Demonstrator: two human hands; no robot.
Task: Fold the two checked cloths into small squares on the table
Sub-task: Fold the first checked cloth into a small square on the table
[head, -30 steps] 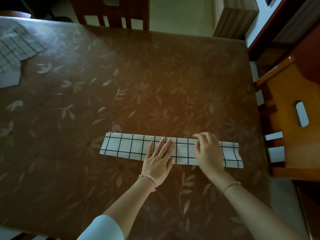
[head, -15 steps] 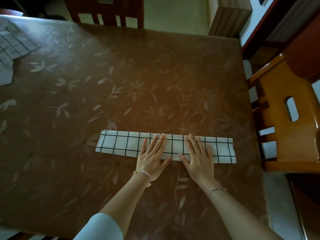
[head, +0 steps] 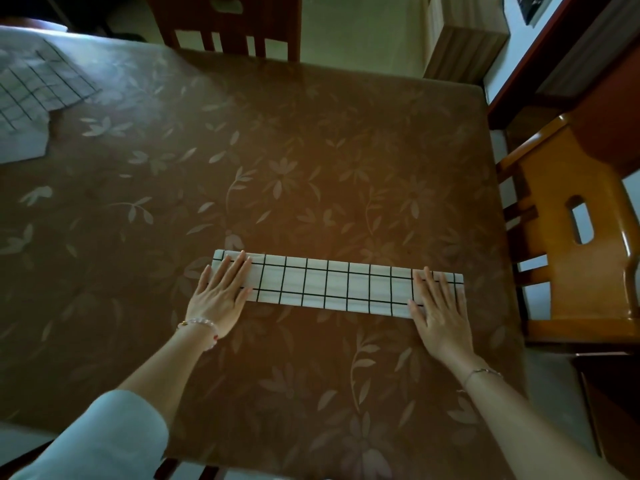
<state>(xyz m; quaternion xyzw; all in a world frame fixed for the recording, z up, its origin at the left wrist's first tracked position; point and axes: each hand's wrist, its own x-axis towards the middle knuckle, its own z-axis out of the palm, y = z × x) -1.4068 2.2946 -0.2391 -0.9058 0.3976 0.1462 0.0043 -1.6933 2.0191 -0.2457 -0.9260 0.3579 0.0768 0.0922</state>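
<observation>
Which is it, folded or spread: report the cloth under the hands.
Folded: the cloth lies as a narrow strip, not yet a square.

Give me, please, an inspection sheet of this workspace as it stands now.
Surface: brown leaf-patterned table.
Job's things: first checked cloth folded into a long strip near the front; second checked cloth lying loose at the far left corner.
Clutter: nothing seen.
Hands: left hand flat on the strip's left end; right hand flat on its right end.
Cables: nothing seen.
Surroundings: orange chair on the right; dark chair at the far side.
</observation>
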